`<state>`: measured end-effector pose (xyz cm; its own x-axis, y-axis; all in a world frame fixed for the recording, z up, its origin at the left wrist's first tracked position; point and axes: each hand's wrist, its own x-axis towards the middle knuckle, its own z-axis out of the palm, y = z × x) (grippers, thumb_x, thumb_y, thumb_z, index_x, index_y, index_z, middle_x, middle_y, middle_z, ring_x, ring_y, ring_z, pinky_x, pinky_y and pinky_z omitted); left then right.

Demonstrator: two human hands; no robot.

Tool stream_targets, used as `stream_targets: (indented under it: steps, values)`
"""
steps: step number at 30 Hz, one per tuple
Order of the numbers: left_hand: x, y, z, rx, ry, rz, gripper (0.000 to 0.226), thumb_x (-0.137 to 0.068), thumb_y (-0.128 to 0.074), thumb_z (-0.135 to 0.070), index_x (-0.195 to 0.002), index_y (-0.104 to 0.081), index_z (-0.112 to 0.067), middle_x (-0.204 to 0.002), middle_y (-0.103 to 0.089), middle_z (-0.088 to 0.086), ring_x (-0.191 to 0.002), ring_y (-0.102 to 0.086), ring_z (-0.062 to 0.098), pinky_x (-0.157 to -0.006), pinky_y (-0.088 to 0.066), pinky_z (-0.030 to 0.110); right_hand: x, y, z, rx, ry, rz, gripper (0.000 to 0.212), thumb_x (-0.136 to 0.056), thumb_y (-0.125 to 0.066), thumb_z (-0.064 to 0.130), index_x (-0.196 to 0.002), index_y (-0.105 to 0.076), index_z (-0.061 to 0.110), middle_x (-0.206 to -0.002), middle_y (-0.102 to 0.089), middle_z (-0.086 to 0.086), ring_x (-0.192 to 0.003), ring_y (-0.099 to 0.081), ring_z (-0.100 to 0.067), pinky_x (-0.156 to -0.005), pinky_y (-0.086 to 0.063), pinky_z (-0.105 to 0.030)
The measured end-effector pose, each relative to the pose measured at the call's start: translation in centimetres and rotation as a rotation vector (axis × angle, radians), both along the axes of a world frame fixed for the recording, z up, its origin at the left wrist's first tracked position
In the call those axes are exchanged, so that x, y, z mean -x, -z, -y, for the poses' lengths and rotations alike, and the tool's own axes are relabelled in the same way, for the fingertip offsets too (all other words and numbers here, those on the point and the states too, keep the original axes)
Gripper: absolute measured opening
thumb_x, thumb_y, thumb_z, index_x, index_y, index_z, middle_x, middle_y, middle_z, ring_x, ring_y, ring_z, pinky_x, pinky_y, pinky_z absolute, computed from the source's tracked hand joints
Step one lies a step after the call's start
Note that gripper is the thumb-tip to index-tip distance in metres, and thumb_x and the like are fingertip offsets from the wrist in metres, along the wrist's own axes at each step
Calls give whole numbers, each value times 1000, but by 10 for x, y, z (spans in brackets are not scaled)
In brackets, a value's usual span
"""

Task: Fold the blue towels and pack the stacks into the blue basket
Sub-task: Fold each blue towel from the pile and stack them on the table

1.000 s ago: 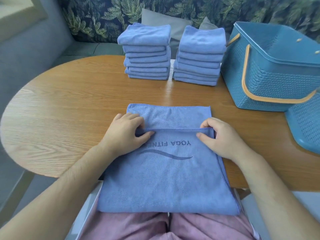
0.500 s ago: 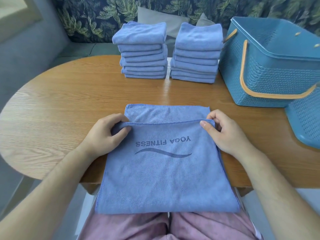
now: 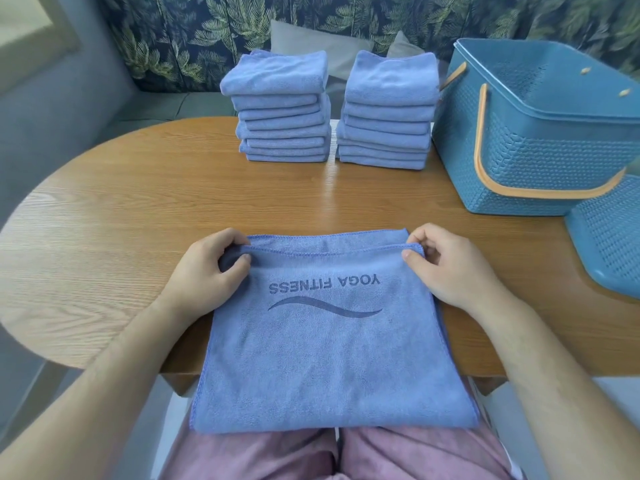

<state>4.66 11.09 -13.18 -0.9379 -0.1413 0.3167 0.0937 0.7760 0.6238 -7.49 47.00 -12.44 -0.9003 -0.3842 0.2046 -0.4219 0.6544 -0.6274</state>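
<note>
- Here, left hand [image 3: 204, 271] and right hand [image 3: 446, 268] pinch the top corners of the blue printed microfibre towel [image 3: 329, 358], at the near edge of the oval wooden table [image 3: 138, 220].
- Blue plastic basket [image 3: 536, 161] stands far right.

Head cam, looks fwd-down, close over table [image 3: 138, 216] near edge.

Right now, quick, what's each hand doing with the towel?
Left hand: pinches the far left corner of the upper layer of the towel.
Right hand: pinches the far right corner.
</note>
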Motion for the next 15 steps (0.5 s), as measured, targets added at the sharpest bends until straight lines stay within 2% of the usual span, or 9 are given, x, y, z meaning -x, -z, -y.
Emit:
stream_targets:
  steps: [2,4,10,13,15]
  values:
    - [1,1,0,5,-65,8,2,-87,-60,-27,-89,-59,-26,-80,-62,-14,-77,-58,5,-64,-39,13,1,0,0,-29,41,-10,13,-90,-67,32,-86,-55,36,-69,-63,15,-65,-57,-6,-60,-39,-24]
    - [1,1,1,12,-132,2,6,-89,-66,-26,-88,-61,-28,-80,-64,-18,-76,-59,3,-61,-39,12,2,1,2,-57,65,-20,13,-91,-67,35,-86,-55,37,-66,-61,14,-63,-56,-6,-59,-38,-24]
    - [6,1,-1,78,-208,-23,8,-89,-72,-24,-86,-66,-28,-77,-64,-16,-78,-58,3,-65,-38,9,2,3,9,-96,142,-36,11,-93,-64,39,-87,-56,35,-58,-56,13,-61,-54,-8,-54,-36,-29]
    - [9,2,-3,105,-239,-28,5,-90,-72,-24,-94,-70,-26,-82,-63,-19,-76,-55,4,-68,-37,9,2,4,15,-111,168,-40,12,-96,-60,40,-89,-53,33,-54,-55,14,-55,-51,-11,-51,-33,-30]
    - [10,3,-4,122,-233,-15,12,-90,-71,-23,-102,-74,-21,-85,-60,-18,-77,-52,3,-70,-35,8,3,5,18,-134,177,-17,11,-96,-58,41,-90,-53,34,-56,-56,15,-52,-50,-11,-51,-35,-31]
